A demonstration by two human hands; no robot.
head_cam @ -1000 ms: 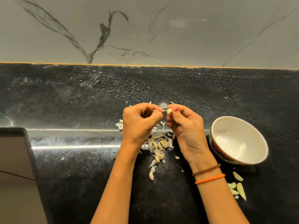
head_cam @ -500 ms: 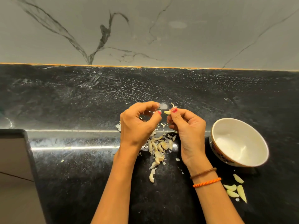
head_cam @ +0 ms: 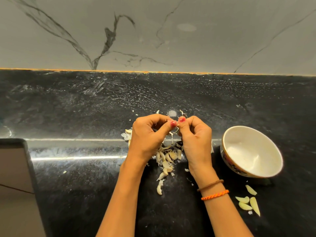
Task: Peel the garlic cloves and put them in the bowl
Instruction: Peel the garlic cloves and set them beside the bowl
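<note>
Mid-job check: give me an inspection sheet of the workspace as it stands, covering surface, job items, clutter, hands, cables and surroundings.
Surface: black stone counter, speckled with pale smears and bits of skin.
Job's things: white bowl on the right, tilted, inside looks empty; four peeled cloves lie on the counter in front of the bowl; a clove being worked, mostly hidden between the thumbs.
Clutter: pile of peels and cloves under the hands, which is which hard to tell.
Hands: left hand and right hand meet above the pile, both pinching the clove.
Cables: nothing seen.
Surroundings: grey veined wall behind; a tray-like edge at the left.
</note>
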